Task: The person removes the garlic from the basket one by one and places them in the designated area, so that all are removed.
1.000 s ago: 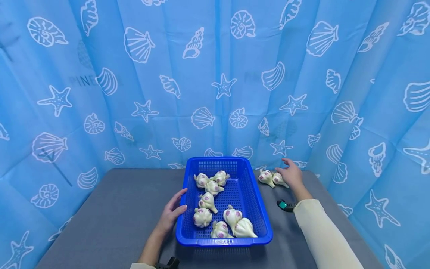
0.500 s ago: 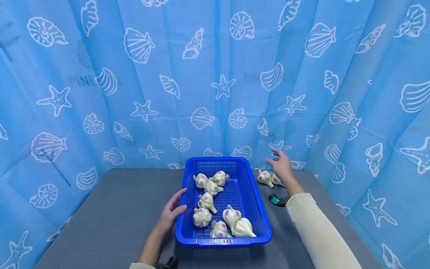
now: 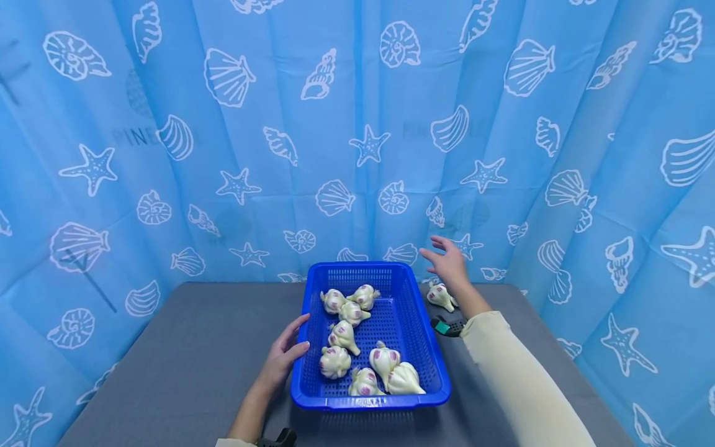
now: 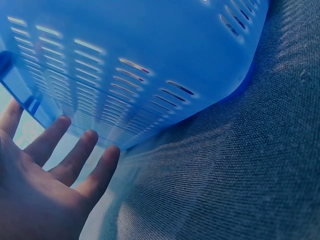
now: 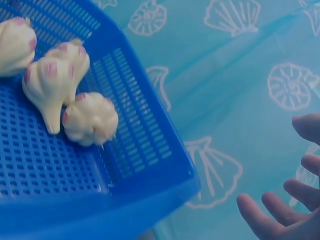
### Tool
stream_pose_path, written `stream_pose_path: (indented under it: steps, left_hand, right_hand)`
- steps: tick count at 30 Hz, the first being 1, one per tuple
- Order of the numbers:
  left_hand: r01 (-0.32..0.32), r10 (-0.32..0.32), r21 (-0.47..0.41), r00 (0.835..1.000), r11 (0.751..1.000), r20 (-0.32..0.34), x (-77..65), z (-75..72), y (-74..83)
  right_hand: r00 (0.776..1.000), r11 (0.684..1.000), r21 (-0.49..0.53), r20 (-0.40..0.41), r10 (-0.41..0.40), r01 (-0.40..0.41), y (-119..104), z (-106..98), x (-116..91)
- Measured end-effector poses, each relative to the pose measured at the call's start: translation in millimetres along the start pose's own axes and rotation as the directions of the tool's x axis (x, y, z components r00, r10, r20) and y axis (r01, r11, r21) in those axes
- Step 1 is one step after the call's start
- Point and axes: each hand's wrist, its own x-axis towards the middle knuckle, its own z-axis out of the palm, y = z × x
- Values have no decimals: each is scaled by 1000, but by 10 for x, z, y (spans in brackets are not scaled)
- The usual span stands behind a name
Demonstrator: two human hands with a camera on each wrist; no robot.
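Note:
A blue plastic basket (image 3: 375,402) with slotted walls holds several white garlic bulbs (image 3: 352,313) marked with purple patches. On its left side my left hand (image 3: 282,359) rests with fingertips at the rim; the left wrist view shows these fingers spread, nearly straight, along the outer wall. My right hand (image 3: 450,264) hovers past the far right corner, fingers spread and nothing in them. Below it, right of the basket, a garlic bulb (image 3: 440,298) lies on the table, with a second one mostly hidden behind the right wrist.
The basket stands on a table with a grey cloth (image 3: 212,347). Directly behind the table hangs a blue curtain (image 3: 357,236) with white shells and starfish, which also closes in both sides. Dark straps circle both wrists, the right strap (image 3: 449,327) bearing a green patch.
My right hand has lifted off the garlic bulbs on the table and moved left, toward the basket's far right corner. The left hand and basket stay put.

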Motion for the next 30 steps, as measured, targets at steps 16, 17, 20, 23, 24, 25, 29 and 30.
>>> stream_pose_path:
  steps: [16,17,20,23,24,25,29,30]
  left_hand:
    - [5,-5,-3,1000,1000,-14,-3,7,1]
    - [4,-4,-4,1000,1000,-14,-3,5,-1]
    - [6,-7,-2,1000,1000,-10,-4,2,-2]
    - [4,-4,-11,1000,1000,0,-1,-1,-6]
    - [4,-4,-13,1000,1000,4,0,-1,-7]
    - [2,-2,-18,1000,1000,6,3,-1,-8]
    - [4,-4,-10,1000,1000,4,4,-1,-9]
    - [6,-6,-7,1000,1000,1,4,-1,-11]
  right_hand:
    - [998,999,30,61,-17,15,-171,362,-43]
    - [998,1000,28,65,-16,15,-176,388,-49]
    - [997,1000,27,82,-7,5,-188,459,-65]
    - [995,999,39,97,16,-20,-181,517,-72]
    - [994,999,40,102,24,-28,-176,531,-78]
    - [994,999,40,106,31,-36,-168,546,-81]
    - [990,997,49,131,44,-51,-128,603,-89]
    - [989,998,48,138,44,-51,-121,616,-95]
